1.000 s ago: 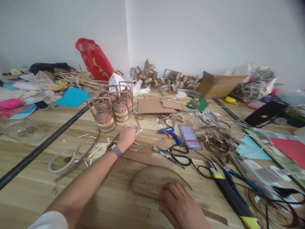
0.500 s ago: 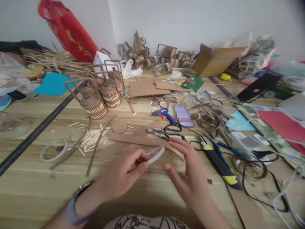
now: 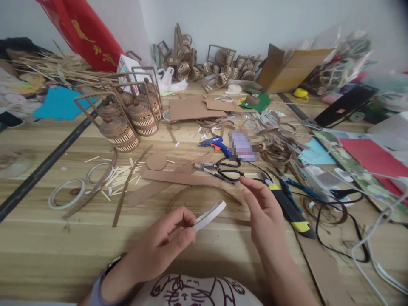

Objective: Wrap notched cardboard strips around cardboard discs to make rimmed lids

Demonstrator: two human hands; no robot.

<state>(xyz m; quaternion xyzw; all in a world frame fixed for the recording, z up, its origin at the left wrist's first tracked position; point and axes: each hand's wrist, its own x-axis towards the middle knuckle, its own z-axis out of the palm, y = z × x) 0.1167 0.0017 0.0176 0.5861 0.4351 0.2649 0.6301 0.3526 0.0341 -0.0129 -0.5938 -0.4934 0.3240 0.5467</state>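
My left hand [image 3: 165, 242] pinches a thin white tape ring [image 3: 208, 215] between thumb and fingers, holding it edge-on above the wooden table [image 3: 47, 250]. My right hand [image 3: 264, 212] hovers just to the right of the ring with its fingers apart and nothing in them. Under both hands lies a curved cardboard piece [image 3: 200, 195]. Beyond it are a long cardboard strip [image 3: 178, 177] and a small cardboard disc [image 3: 156, 162].
Black scissors [image 3: 223, 170], a blue glue gun [image 3: 215, 144] and a yellow-black utility knife [image 3: 287, 208] lie beyond my right hand. Woven cardboard baskets [image 3: 127, 123] stand at the left. Tape rings [image 3: 65, 193] and sticks lie at the left, black cables [image 3: 334, 238] at the right.
My left hand reached far out to the tape ring, took it and brought it close. My right hand lifted off the curved cardboard and rose beside the ring. The view dipped down.
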